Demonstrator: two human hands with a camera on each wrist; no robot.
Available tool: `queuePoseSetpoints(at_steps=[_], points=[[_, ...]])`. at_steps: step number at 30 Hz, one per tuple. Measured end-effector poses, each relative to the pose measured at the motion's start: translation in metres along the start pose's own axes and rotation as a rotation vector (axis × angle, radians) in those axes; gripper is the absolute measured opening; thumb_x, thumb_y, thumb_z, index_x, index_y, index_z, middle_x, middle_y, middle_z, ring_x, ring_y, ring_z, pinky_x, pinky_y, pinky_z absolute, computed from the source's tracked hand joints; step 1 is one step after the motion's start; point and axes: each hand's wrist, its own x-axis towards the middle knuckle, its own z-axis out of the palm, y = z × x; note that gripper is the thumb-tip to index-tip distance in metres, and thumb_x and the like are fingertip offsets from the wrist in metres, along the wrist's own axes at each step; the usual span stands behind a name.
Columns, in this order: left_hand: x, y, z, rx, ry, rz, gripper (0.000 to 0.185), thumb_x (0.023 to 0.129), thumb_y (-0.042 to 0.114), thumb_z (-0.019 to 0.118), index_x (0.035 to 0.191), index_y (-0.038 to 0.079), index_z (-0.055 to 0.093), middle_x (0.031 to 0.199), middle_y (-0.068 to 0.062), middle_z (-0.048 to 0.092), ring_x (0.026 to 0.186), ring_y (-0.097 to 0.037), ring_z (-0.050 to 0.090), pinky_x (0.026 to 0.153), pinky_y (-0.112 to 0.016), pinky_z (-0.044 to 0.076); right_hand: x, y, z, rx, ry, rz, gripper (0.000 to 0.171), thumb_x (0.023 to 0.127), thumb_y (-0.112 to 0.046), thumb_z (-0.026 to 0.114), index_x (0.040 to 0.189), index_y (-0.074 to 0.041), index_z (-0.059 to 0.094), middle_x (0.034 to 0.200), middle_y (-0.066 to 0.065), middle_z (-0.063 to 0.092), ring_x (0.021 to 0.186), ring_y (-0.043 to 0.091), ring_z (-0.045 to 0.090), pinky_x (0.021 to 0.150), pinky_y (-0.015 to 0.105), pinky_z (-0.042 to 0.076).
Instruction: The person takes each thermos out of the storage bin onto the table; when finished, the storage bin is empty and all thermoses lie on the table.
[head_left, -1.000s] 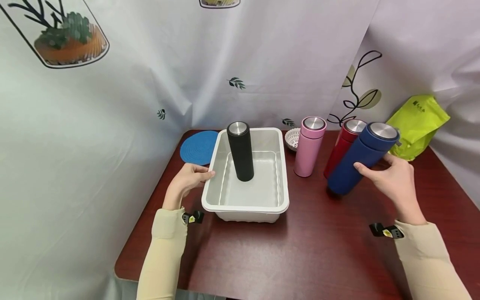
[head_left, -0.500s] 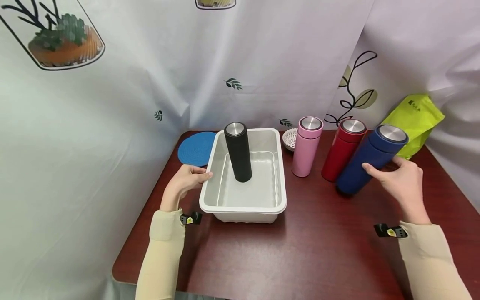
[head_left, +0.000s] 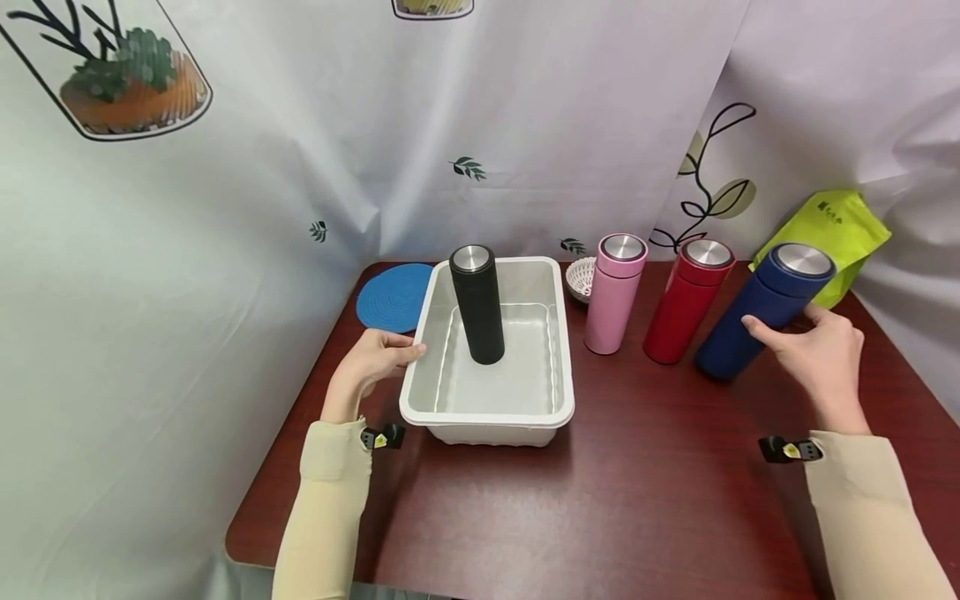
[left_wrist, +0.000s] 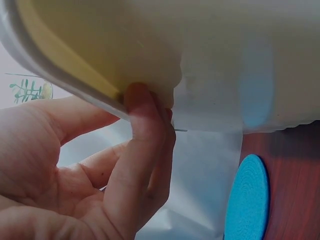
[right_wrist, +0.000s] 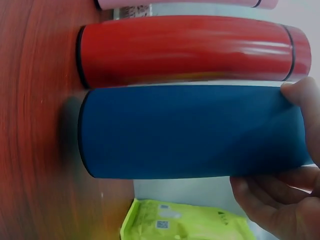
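Observation:
My right hand [head_left: 821,358] grips the blue thermos bottle [head_left: 750,308] between thumb and fingers, near its upper half. In the right wrist view the base of the blue bottle [right_wrist: 190,132] is at or just above the table; I cannot tell if it touches. Beside it on the left stands a red thermos bottle [head_left: 686,304], then a pink one [head_left: 615,296]. With thumb and fingers my left hand [head_left: 375,367] pinches the left rim of a white plastic basin [head_left: 487,419]. A black thermos bottle [head_left: 478,308] stands upright inside the basin.
A blue round mat [head_left: 392,298] lies behind the left hand. A small white woven basket [head_left: 580,279] sits partly behind the pink bottle. The lime-green bag [head_left: 843,233] leans at the back right. A white patterned curtain [head_left: 525,125] hangs behind the dark red table [head_left: 600,508].
My right hand has carried the blue bottle to the right, out from in front of the red bottle, leaving a gap between them. The left hand keeps its hold on the basin rim.

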Motion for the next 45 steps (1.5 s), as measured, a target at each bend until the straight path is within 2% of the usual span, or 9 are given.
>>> queuePoseSetpoints(at_steps=[5,9,16,22,26,29,34,40,45], points=[[0.000,0.002,0.002,0.005,0.001,-0.011,0.043,0.094,0.017,0.066,0.125,-0.011,0.059,0.125,-0.028,0.061,0.099,-0.028,0.069,0.093,-0.048,0.054,0.003,0.009,0.003,-0.002,0.011,0.001,0.050,0.080,-0.039,0.078,0.093,0.007,0.064,0.054,-0.013,0.052,0.063,-0.004,0.037,0.088,0.052,0.029],[0.000,0.002,0.003,0.003,-0.003,-0.020,0.044,0.094,0.018,0.066,0.126,-0.011,0.059,0.125,-0.027,0.061,0.098,-0.027,0.069,0.092,-0.047,0.055,0.002,0.015,0.006,-0.021,0.027,0.011,0.049,0.080,-0.038,0.078,0.092,0.007,0.063,0.053,0.001,0.056,0.070,0.025,0.049,0.079,0.050,0.031],[-0.001,0.002,0.001,-0.016,0.000,-0.021,0.044,0.094,0.016,0.065,0.127,-0.013,0.057,0.126,-0.029,0.059,0.096,-0.026,0.070,0.094,-0.048,0.054,0.005,0.010,0.009,-0.060,-0.012,-0.048,0.054,0.085,-0.039,0.072,0.098,0.011,0.058,0.087,0.037,0.064,0.081,0.046,0.054,0.064,0.041,0.034],[-0.002,0.002,-0.002,-0.022,0.002,-0.002,0.045,0.094,0.016,0.065,0.127,-0.014,0.057,0.125,-0.029,0.060,0.095,-0.025,0.070,0.094,-0.048,0.054,0.005,0.004,0.011,-0.058,-0.030,-0.023,0.058,0.087,-0.043,0.070,0.107,0.010,0.054,0.092,0.034,0.061,0.082,0.042,0.053,0.060,0.035,0.034],[-0.002,0.001,-0.001,-0.019,0.002,0.002,0.044,0.094,0.016,0.065,0.126,-0.013,0.057,0.125,-0.029,0.060,0.095,-0.024,0.070,0.094,-0.048,0.054,0.001,0.003,0.012,-0.007,-0.015,0.043,0.065,0.084,-0.044,0.073,0.126,0.001,0.052,0.107,0.024,0.060,0.082,0.012,0.050,0.065,0.024,0.035],[-0.003,0.001,0.000,-0.015,0.002,0.003,0.044,0.094,0.016,0.065,0.126,-0.013,0.058,0.125,-0.029,0.060,0.095,-0.025,0.070,0.093,-0.046,0.055,-0.002,-0.003,0.009,0.059,0.044,0.086,0.072,0.080,-0.039,0.079,0.141,-0.014,0.049,0.124,0.015,0.057,0.094,0.005,0.052,0.073,0.014,0.039],[-0.003,0.000,0.000,-0.015,0.009,-0.002,0.043,0.094,0.016,0.065,0.126,-0.013,0.058,0.126,-0.029,0.060,0.100,-0.030,0.069,0.093,-0.046,0.055,-0.005,-0.014,0.000,0.126,0.114,0.091,0.081,0.076,-0.031,0.084,0.146,-0.031,0.044,0.141,0.005,0.052,0.126,0.021,0.053,0.097,0.010,0.042],[-0.002,0.001,0.001,-0.006,0.006,0.002,0.043,0.094,0.016,0.065,0.126,-0.012,0.059,0.126,-0.028,0.060,0.100,-0.029,0.069,0.093,-0.046,0.054,-0.017,-0.017,-0.009,0.175,0.163,0.136,0.080,0.075,-0.027,0.084,0.145,-0.025,0.047,0.144,0.002,0.053,0.121,0.002,0.055,0.104,0.014,0.041],[-0.003,0.001,0.001,-0.019,-0.007,0.003,0.044,0.094,0.016,0.064,0.127,-0.013,0.057,0.126,-0.029,0.060,0.097,-0.026,0.070,0.094,-0.047,0.054,-0.027,-0.021,-0.011,0.285,0.259,0.124,0.072,0.072,-0.017,0.086,0.137,-0.018,0.056,0.126,-0.005,0.062,0.102,-0.008,0.057,0.097,0.010,0.045]])
